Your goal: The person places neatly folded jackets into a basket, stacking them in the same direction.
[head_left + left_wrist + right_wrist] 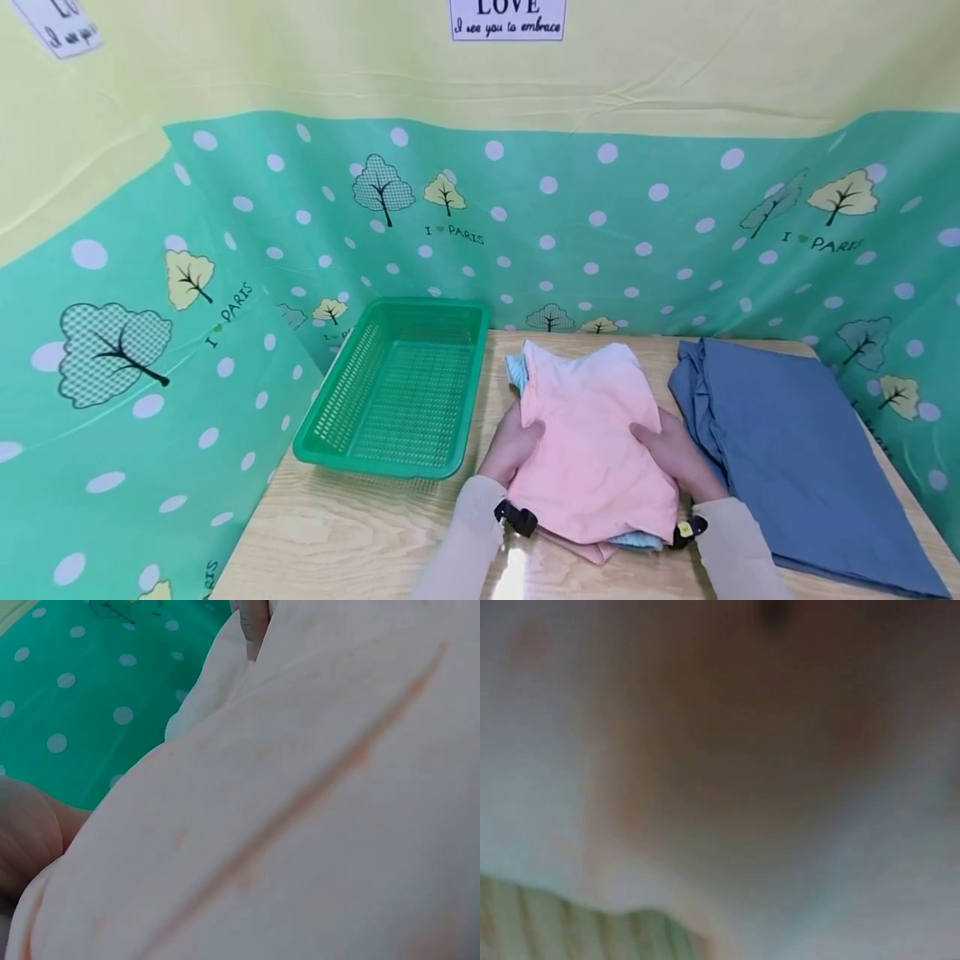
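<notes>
A folded pink garment (pixel 592 442) is between the two hands above the wooden table, with light-blue cloth (pixel 516 371) peeking out at its upper left and lower edges. My left hand (pixel 513 442) grips its left side, thumb on top and the other fingers hidden beneath. On the opposite side my right hand (pixel 675 454) holds it the same way. Pale cloth (pixel 247 817) fills most of the left wrist view, with a fingertip (pixel 253 630) at its top edge. The right wrist view is blurred by close fabric, and striped cloth (pixel 577 926) shows at the lower left.
To the left stands a green plastic basket (pixel 465 392) with perforated walls. A folded dark-blue cloth (pixel 802 458) lies along the right side of the wooden table (pixel 330 533). Green and yellow printed curtains (pixel 540 217) enclose the back and both sides.
</notes>
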{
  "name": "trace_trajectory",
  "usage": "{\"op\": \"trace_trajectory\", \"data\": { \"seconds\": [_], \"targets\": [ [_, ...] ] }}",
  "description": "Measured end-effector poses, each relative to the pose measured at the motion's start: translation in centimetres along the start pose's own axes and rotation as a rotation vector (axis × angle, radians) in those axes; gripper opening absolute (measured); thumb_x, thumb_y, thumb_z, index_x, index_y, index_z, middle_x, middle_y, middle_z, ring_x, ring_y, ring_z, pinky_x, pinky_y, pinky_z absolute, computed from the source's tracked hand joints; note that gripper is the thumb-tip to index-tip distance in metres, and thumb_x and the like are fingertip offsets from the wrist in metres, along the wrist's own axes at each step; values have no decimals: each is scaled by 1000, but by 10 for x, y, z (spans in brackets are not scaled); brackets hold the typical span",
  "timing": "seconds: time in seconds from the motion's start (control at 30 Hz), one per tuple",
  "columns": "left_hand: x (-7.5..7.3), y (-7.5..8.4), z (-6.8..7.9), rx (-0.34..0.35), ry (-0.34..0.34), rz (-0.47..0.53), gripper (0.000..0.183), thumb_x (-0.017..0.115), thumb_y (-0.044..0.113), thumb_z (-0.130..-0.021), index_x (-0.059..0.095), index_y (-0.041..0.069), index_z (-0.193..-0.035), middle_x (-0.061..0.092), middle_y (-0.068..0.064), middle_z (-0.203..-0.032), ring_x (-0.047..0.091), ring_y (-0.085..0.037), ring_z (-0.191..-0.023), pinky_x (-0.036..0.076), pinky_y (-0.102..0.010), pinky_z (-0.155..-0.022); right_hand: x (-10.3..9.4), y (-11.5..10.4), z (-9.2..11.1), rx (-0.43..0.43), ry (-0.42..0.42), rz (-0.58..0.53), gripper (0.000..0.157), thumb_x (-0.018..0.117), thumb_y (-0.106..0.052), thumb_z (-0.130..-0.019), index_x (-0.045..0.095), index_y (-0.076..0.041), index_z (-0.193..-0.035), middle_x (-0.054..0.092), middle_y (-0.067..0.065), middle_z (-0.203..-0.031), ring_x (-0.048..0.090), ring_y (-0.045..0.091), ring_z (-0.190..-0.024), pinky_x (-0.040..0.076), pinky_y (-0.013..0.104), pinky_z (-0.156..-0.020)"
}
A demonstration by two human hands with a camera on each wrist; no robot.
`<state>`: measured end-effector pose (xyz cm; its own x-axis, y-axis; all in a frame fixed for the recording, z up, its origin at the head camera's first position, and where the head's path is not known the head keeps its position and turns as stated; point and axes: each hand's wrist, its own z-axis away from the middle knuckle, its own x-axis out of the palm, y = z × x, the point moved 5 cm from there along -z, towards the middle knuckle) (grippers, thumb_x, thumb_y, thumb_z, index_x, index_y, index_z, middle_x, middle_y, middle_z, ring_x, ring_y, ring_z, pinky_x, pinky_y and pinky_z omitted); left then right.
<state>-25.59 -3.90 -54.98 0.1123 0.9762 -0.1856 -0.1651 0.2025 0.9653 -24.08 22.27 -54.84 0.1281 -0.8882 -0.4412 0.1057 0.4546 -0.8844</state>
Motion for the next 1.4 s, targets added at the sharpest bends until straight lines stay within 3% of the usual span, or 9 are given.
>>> {"op": "trace_trajectory", "data": {
  "seconds": [0.23,0.43,0.6,0.77,1.07,1.27,1.4],
  "targets": [
    [-4,13,8,25,8,-6,52,55,9,-101,47,13,-152,53,-12,-152,47,-30,-141,33,-53,-121,-3,-10,0,-38,11,13,52,52,-18,-107,38,5,-152,55,27,-143,57,32,-122,48,33,-99],
    [-10,37,19,88,41,-69,50,57,12,-100,50,13,-150,57,-13,-148,52,-31,-136,39,-52,-117,-7,-24,3,-62,31,-11,55,52,-20,-107,37,7,-152,53,30,-144,57,34,-124,49,34,-99],
    [-19,59,30,119,55,-96,51,57,15,-102,47,14,-152,57,-13,-147,53,-31,-134,41,-54,-115,-10,-37,6,-93,36,-61,58,54,-24,-107,35,7,-153,55,31,-141,63,14,-108,49,16,-87],
    [-27,79,39,167,34,-66,56,55,12,-102,40,10,-156,50,-16,-153,47,-32,-140,36,-54,-119,-11,-50,7,-136,17,-131,59,54,-23,-107,33,6,-154,54,31,-139,62,-3,-96,52,17,-84],
    [-45,100,50,205,9,-17,58,52,8,-103,34,11,-159,45,-15,-157,43,-31,-143,32,-51,-121,-12,-77,9,-175,13,-138,58,57,-25,-106,38,5,-152,54,31,-139,63,-4,-95,54,18,-83],
    [-60,119,59,242,-32,-45,57,52,8,-104,37,18,-157,47,-11,-155,45,-29,-140,32,-49,-121,-2,-94,8,-158,-107,-229,61,56,-25,-106,32,3,-154,54,31,-136,69,5,-95,59,25,-83],
    [-74,135,69,257,-56,-73,54,53,10,-104,40,24,-155,48,-8,-154,45,-28,-140,32,-51,-121,4,-107,9,-155,-151,-228,63,58,-27,-105,32,0,-155,57,30,-134,72,11,-95,60,27,-82]
  ]
}}
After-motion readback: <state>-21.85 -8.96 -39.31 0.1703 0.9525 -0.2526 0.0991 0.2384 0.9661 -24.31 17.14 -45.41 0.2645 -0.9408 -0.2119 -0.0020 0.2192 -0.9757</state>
